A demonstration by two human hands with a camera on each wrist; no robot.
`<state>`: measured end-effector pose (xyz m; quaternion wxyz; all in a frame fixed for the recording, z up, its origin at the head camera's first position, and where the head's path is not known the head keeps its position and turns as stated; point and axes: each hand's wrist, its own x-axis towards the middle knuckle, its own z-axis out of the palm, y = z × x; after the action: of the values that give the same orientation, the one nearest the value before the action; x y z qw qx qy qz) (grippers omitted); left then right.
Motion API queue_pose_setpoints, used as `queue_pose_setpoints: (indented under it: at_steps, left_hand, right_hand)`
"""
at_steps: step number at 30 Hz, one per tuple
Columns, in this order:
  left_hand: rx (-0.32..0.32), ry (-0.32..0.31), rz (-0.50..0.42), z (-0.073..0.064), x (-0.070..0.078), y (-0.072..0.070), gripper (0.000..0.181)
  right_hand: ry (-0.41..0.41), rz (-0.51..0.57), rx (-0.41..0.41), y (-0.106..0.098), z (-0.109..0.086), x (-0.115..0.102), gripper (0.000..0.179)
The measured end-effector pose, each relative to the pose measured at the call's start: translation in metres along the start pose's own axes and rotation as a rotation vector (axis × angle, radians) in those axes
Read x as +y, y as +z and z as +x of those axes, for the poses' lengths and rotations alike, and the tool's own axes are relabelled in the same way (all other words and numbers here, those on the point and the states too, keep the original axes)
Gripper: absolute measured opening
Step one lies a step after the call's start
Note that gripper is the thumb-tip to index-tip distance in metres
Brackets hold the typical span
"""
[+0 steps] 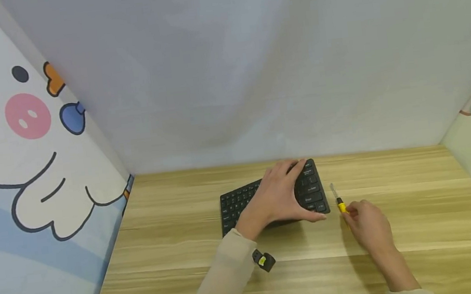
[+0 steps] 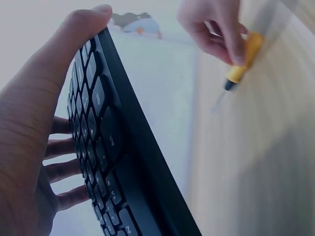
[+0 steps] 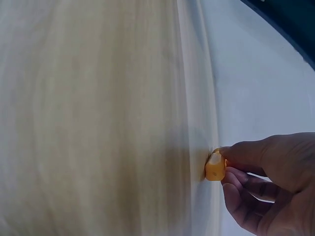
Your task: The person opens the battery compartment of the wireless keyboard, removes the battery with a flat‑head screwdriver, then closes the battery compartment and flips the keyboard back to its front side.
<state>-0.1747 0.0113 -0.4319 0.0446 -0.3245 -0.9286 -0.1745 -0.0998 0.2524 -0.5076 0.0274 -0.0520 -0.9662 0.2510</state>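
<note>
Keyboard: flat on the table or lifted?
Lifted, at least partly: the left hand holds the keyboard, and the left wrist view shows a gap between it and the table. Cannot tell whether any corner touches.

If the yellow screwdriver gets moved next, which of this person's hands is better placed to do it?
Probably the right hand: it pinches the yellow screwdriver between thumb and fingers. The left hand looks busy, holding the black keyboard by its edges.

Two keys [image 2: 114,194] on the keyboard [image 2: 111,140] read M and N.
</note>
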Motion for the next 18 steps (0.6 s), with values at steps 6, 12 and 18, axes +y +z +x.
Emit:
queue_pose_setpoints:
  at_steps: [6, 12, 18]
  left_hand:
    - [0.109, 0.031, -0.153, -0.003, -0.003, -0.021, 0.133]
    - [0.183, 0.029, -0.269, -0.008, -0.009, -0.035, 0.131]
    - [0.199, 0.020, -0.439, -0.014, -0.016, -0.041, 0.129]
  right_hand:
    - [-0.016, 0.006, 0.015, 0.001, 0.000, 0.000, 0.023]
    - [-0.012, 0.013, 0.006, 0.000, 0.002, -0.001, 0.022]
    - [-0.016, 0.014, 0.016, 0.001, -0.003, -0.001, 0.022]
